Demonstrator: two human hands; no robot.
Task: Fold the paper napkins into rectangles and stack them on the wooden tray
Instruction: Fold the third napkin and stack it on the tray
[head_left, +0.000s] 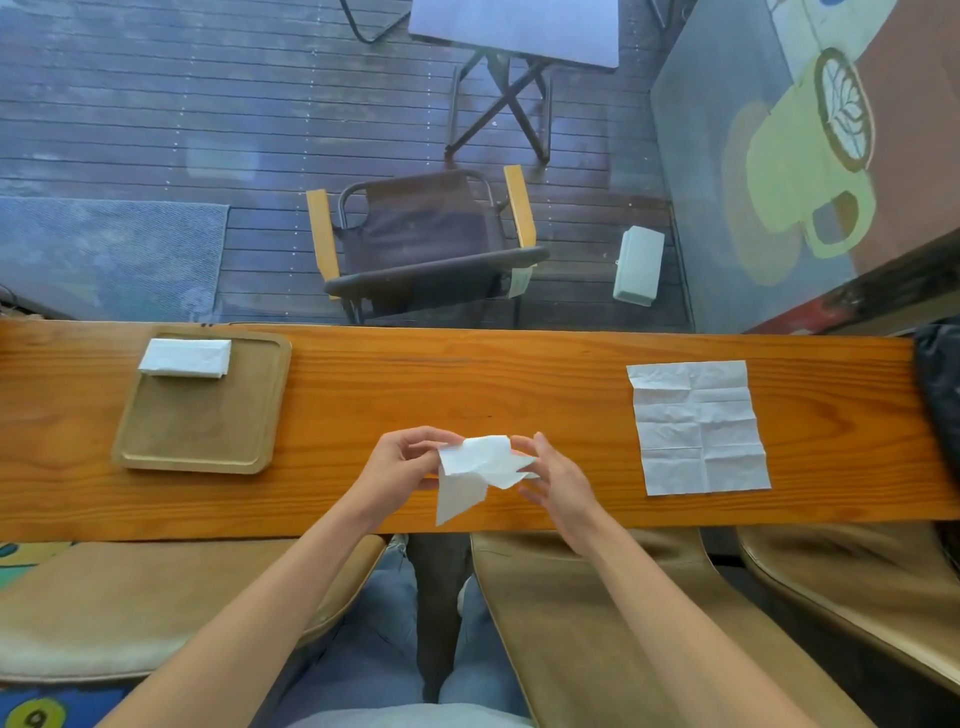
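Two hands hold one crumpled paper napkin (478, 470) between them, just above the near half of the wooden counter (467, 374). The left hand (400, 462) pinches the napkin's left edge with curled fingers and thumb; the right hand (556, 478) has its fingers loosely extended, fingertips touching the napkin's right side, with a corner of the sheet lying against its palm side. A loose flap hangs down from the left hand's grip toward the counter's near edge.

Well to the right of the right hand, a flat unfolded napkin (698, 428) lies spread on the counter, creased into a grid, apart from both hands. Well to the left of the left hand and a little farther out sits the wooden tray (202, 441), with a stack of folded napkins (184, 357) at its far left corner; the rest of the tray floor is bare.

Bare counter runs between the left hand and the tray, and between the right hand and the flat napkin. Beyond the counter's far edge a glass pane shows a folding chair (426, 239) on decking. Nearer than the hands, padded seats (78, 597) flank the person's legs.
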